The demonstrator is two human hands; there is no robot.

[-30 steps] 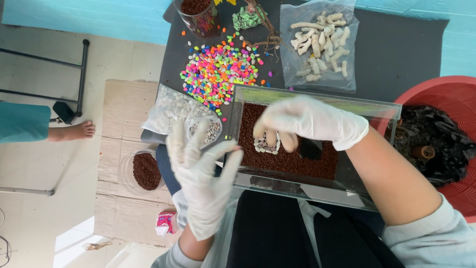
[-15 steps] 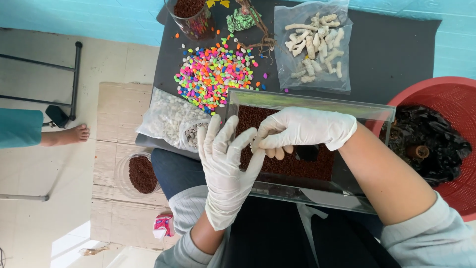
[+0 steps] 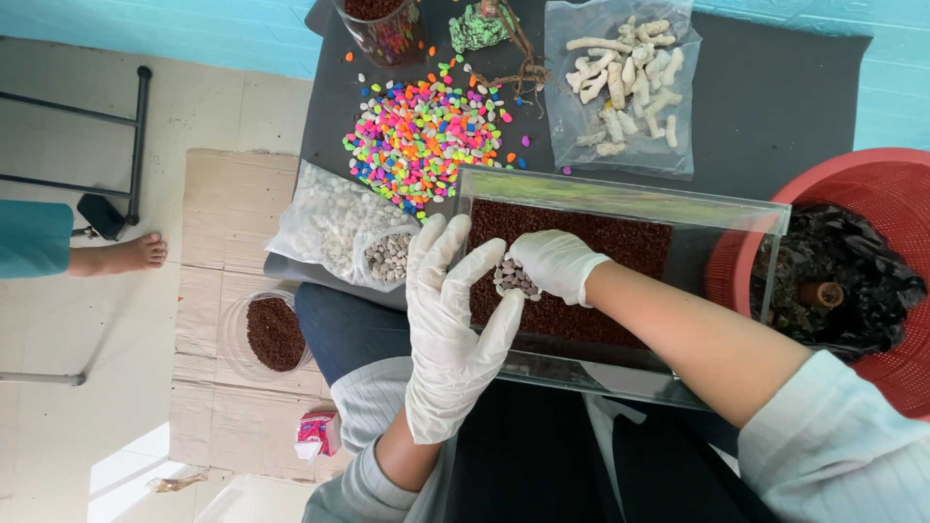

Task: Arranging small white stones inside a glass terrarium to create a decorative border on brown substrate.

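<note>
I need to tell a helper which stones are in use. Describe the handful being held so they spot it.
Find the glass tank with dark red gravel. Over its left end, the right hand cups small pebbles, with the left hand beside it. They are dull grey-brown, unlike the neon pebble pile behind.

A dark tabletop (image 3: 775,87) holds many things. A pile of bright pebbles (image 3: 421,136) lies loose on it. Beside the pile lies a clear bag of pale sticks (image 3: 625,82). A glass tank (image 3: 620,281) with brown gravel sits at the near edge. A bag of white stones (image 3: 329,228) hangs over the left edge.
</note>
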